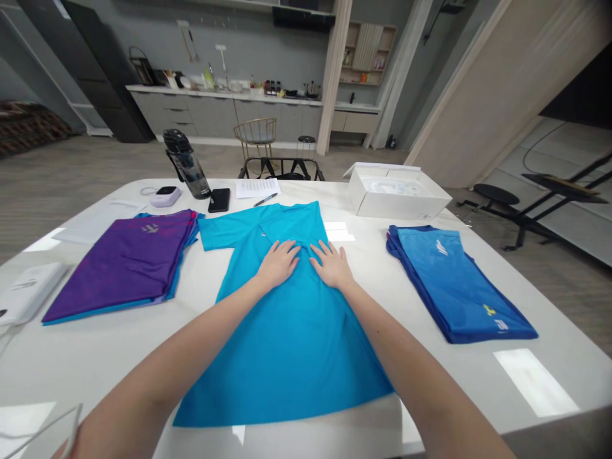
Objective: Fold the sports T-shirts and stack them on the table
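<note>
A turquoise T-shirt [287, 344] lies spread on the white table in front of me, its hem toward me and its collar at the far end. Its left sleeve sticks out to the side; on the right no sleeve shows spread out. My left hand [278, 264] rests flat on the upper chest of the shirt, fingers stretched. Beside it, a short gap to the right, my right hand [333, 265] also lies flat on the cloth with its fingers spread. Small creases run in the fabric around and between both hands.
Left are folded purple and blue shirts [129, 261] and a white box [29, 293]. Folded blue shirts [454, 280] lie right. Farther back are a water bottle [189, 166], a phone [219, 200], a pen [265, 199], a paper [255, 187] and an open white carton [401, 197].
</note>
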Tool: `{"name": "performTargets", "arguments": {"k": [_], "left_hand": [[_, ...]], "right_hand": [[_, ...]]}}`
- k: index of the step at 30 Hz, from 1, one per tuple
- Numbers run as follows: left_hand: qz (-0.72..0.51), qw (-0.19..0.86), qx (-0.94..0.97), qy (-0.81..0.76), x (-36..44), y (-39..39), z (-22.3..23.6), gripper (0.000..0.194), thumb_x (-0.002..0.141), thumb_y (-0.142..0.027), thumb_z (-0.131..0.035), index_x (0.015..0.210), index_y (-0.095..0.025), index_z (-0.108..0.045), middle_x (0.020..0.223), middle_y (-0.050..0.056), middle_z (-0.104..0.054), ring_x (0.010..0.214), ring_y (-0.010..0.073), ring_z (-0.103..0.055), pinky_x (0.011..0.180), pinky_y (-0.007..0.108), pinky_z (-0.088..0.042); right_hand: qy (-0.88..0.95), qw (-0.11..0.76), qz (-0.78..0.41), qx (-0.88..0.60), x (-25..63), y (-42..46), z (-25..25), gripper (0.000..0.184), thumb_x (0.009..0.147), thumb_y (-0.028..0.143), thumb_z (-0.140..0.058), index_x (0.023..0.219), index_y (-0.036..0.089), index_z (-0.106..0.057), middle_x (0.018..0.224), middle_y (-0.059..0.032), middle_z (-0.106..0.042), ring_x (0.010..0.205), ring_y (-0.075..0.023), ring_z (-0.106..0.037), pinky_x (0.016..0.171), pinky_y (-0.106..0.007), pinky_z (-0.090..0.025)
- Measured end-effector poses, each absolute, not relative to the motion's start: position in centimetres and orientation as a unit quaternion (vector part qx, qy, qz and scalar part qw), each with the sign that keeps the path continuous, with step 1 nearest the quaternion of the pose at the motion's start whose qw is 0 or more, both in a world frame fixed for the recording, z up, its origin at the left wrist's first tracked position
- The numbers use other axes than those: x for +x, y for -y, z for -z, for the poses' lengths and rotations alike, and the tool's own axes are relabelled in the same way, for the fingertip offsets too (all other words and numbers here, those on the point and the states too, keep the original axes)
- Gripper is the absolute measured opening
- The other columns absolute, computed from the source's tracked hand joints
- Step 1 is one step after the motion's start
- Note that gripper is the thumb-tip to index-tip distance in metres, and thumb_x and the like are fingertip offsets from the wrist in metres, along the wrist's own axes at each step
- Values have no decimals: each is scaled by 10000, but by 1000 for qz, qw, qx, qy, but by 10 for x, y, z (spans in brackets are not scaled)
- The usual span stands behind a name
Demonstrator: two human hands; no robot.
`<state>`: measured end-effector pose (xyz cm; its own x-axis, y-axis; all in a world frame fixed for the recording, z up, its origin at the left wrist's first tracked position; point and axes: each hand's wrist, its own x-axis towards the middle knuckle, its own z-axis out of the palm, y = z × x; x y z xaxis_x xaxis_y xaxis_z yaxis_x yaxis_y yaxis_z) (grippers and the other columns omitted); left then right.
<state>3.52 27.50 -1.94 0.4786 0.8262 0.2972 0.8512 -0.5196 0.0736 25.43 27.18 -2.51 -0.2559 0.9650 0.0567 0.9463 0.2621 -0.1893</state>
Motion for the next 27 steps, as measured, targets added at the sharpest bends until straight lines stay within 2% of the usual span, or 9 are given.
{"name": "performTargets", "arguments": {"k": [3,5,9,12,16,18,20,23,27], "left_hand": [[102,8,-857,505,39,-242,25,522,1045,-466,-307,1485,-261,-498,1597,71,-406,1481,247,-353,1232,495,-240],[79,-17,-853,515,39,-231,26,562,1044,-509,-275,1528,-275,-441,1626,60,-353,1508,249,-303,1234,513,-228],[66,-34,-850,521,39,-228,27,591,1048,-519,-218,1573,-287,-358,1655,49,-281,1534,246,-239,1245,528,-176],[67,-39,-851,520,40,-229,27,599,1050,-518,-202,1578,-275,-347,1662,59,-258,1540,248,-220,1246,528,-156],[61,-48,-849,522,40,-229,28,602,1047,-530,-218,1584,-281,-328,1667,55,-248,1541,249,-214,1242,524,-152],[70,-36,-850,522,41,-226,26,577,1050,-506,-246,1561,-270,-375,1646,68,-310,1521,252,-266,1235,518,-168],[87,-9,-863,498,44,-221,21,520,1057,-443,-277,1494,-244,-477,1573,91,-442,1450,249,-387,1219,491,-211],[99,32,-898,427,55,-208,11,430,1054,-349,-322,1350,-216,-605,1376,106,-614,1261,239,-546,1117,420,-354],[84,46,-920,380,80,-192,0,343,1036,-309,-396,1253,-228,-649,1189,98,-667,1101,234,-597,922,356,-451]], "right_hand": [[788,111,-55,-603,254,-271,26,549,1029,576,-333,1527,358,-408,1642,-26,-293,1503,-311,-245,1192,-634,-169],[782,155,-43,-602,254,-270,23,528,1020,559,-387,1465,295,-493,1595,-71,-381,1468,-302,-307,1189,-602,-193],[753,235,-23,-615,261,-254,6,393,1017,468,-462,1243,201,-640,1335,-138,-605,1267,-272,-507,1109,-463,-330],[757,222,-44,-612,277,-223,-7,310,1014,435,-495,1113,203,-674,1147,-107,-663,1125,-248,-580,984,-378,-408],[794,169,-95,-576,302,-155,-13,253,983,436,-582,1066,218,-680,1080,-55,-656,1009,-198,-620,873,-298,-439],[793,157,-106,-579,312,-118,-11,227,974,418,-607,1069,225,-679,1075,-45,-651,991,-191,-626,856,-292,-442],[782,147,-102,-597,318,-85,-9,214,978,395,-605,1090,226,-675,1079,-50,-651,1007,-199,-625,865,-303,-440],[761,130,-73,-631,322,-47,-9,214,993,363,-573,1133,228,-661,1114,-70,-653,1048,-224,-616,875,-334,-423],[740,115,-24,-662,325,-15,-11,228,998,316,-531,1174,225,-644,1112,-83,-662,1067,-252,-599,871,-370,-386]]}}
